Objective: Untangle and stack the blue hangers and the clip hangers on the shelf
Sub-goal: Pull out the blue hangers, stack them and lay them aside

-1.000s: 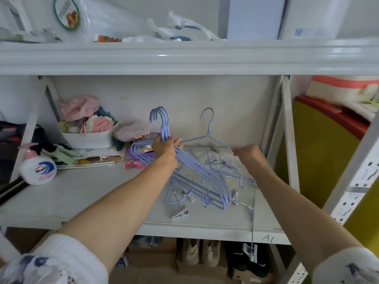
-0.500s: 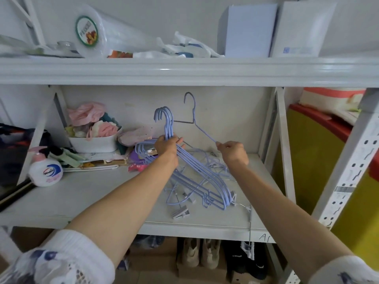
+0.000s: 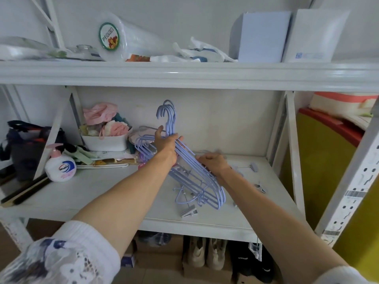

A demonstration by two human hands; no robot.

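Bottle: standing at the left of the shelf, pink pump on top.
Tub: sitting behind the bottle toward the back wall, pink and white cloth bulging out of it.
Left hand: reaching in over the shelf, its grip closing around the necks of the blue hangers, thumb sticking up on the left side.
Blue hangers: bunching together in that hand, hooks pointing up against the back wall, shoulders slanting down to the right with the low ends lying on the shelf.
Right hand: working just right of the bundle, fingers curling on a thin wire piece; how tight the grip is, I cannot tell through the blur.
Clip hangers: lying tangled under and in front of the bundle, one clip resting near the front edge.
Loose clips: lying farther right on the shelf, apart from the heap.
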